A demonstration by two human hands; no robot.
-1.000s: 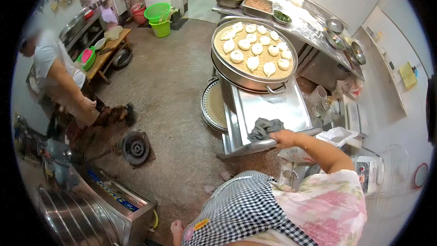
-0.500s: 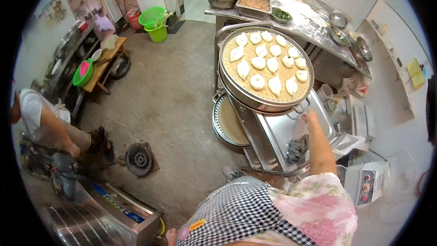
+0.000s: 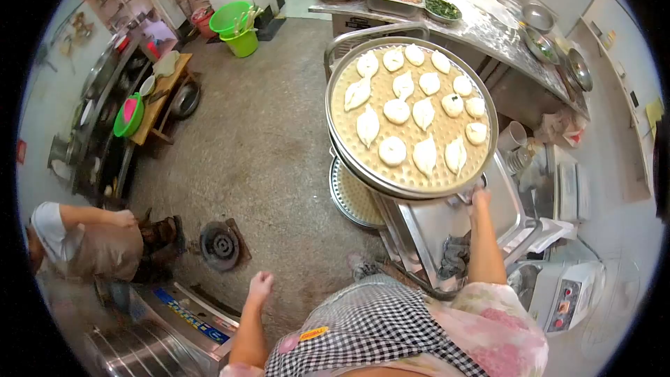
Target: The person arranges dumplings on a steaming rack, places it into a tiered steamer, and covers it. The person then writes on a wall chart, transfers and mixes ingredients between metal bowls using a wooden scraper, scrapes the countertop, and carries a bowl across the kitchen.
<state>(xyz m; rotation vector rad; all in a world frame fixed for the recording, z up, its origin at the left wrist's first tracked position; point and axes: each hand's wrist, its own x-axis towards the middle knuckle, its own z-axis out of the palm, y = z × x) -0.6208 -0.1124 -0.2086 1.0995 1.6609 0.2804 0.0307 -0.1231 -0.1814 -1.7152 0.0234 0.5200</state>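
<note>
Right grip (image 3: 481, 197) small and indistinct at the steamer (image 3: 401, 180) edge

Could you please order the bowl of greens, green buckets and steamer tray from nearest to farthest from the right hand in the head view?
1. Steamer tray, beside the right hand.
2. Bowl of greens, on the counter beyond.
3. Green buckets, on the floor, far left.

Lit brightly and fairly evenly, palest over the worktop (image 3: 488, 31) and right-hand wall (image 3: 621, 91), dimmer at lower left. Crisp across the steamer tray (image 3: 481, 160). Bowed and softer toward the edges, black in the corners.
</note>
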